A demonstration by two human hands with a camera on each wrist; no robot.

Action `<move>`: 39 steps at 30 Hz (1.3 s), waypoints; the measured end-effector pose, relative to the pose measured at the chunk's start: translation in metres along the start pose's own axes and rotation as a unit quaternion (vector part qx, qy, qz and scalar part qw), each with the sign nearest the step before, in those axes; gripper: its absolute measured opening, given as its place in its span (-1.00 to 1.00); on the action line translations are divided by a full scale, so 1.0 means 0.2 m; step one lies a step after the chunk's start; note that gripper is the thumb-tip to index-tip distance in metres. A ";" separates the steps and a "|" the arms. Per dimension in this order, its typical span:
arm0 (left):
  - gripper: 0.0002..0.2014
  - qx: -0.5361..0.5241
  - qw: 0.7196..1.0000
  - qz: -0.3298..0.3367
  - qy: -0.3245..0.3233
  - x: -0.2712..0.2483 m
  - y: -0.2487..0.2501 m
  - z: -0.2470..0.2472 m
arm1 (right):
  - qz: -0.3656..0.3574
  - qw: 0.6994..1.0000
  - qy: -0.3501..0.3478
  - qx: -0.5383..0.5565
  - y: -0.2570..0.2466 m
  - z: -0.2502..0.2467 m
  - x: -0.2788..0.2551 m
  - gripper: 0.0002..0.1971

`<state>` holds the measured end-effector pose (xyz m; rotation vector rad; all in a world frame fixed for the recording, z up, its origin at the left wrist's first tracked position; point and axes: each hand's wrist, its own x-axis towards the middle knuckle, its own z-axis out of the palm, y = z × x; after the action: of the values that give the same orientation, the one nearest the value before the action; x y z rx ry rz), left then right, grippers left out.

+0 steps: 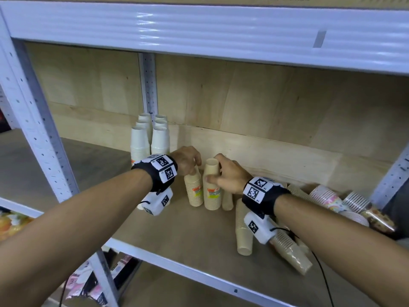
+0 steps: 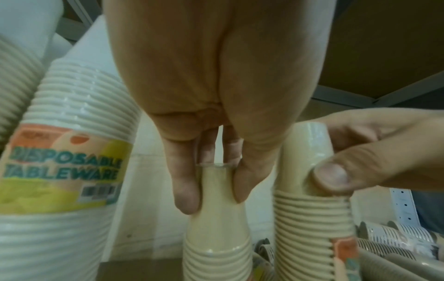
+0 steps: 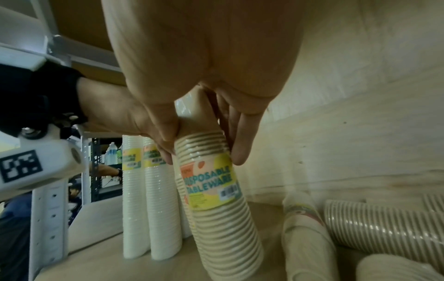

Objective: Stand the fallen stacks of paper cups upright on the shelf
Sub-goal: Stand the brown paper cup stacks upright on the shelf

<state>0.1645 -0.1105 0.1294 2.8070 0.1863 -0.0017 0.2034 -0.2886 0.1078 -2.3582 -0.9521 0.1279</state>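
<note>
Two beige cup stacks with orange-and-yellow labels stand side by side on the wooden shelf board [image 1: 168, 231]. My left hand [image 1: 195, 167] grips the top of the left beige stack [image 1: 194, 191], thumb and fingers pinching its top cup [image 2: 216, 190]. My right hand [image 1: 213, 176] grips the top of the right beige stack [image 1: 212, 193], thumb in front and fingers behind [image 3: 238, 144]. Its label [image 3: 209, 182] reads "Disposable Tableware". To the right, fallen stacks lie on the board: a beige one [image 1: 243, 231], another beige one [image 1: 292, 253], a pink patterned one [image 1: 327, 198] and a striped one [image 1: 356, 202].
Several white cup stacks [image 1: 150, 138] stand upright behind my left hand, against the plywood back wall [image 1: 265, 103]. The upper shelf beam [image 1: 199, 29] hangs low overhead. A white perforated upright [image 1: 33, 120] stands at the left, another [image 1: 394, 173] at the right. Bare board lies in front.
</note>
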 end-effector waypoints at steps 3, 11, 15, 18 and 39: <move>-0.67 0.002 1.000 0.001 0.017 0.03 0.00 -0.02 | 0.005 1.000 0.027 0.013 0.00 -0.01 0.07 -0.65; -0.63 0.016 0.997 -0.030 0.067 0.16 0.00 -0.03 | 0.042 0.997 0.065 0.011 0.04 0.03 0.27 -0.59; -0.66 0.014 0.995 -0.068 0.066 0.26 -0.01 -0.01 | 0.055 0.996 0.071 0.002 0.05 0.07 0.35 -0.60; -0.66 0.027 0.994 -0.081 0.071 0.32 -0.02 -0.01 | 0.069 0.995 0.072 -0.005 0.06 0.09 0.41 -0.58; -0.83 0.049 0.991 -0.107 0.066 0.65 -0.08 0.11 | 0.083 0.996 0.044 -0.011 0.21 0.13 0.66 -0.51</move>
<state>0.2926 -0.0855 0.0996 2.8701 0.5329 0.1290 0.3191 -0.2135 0.0792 -2.4395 -0.7199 0.0783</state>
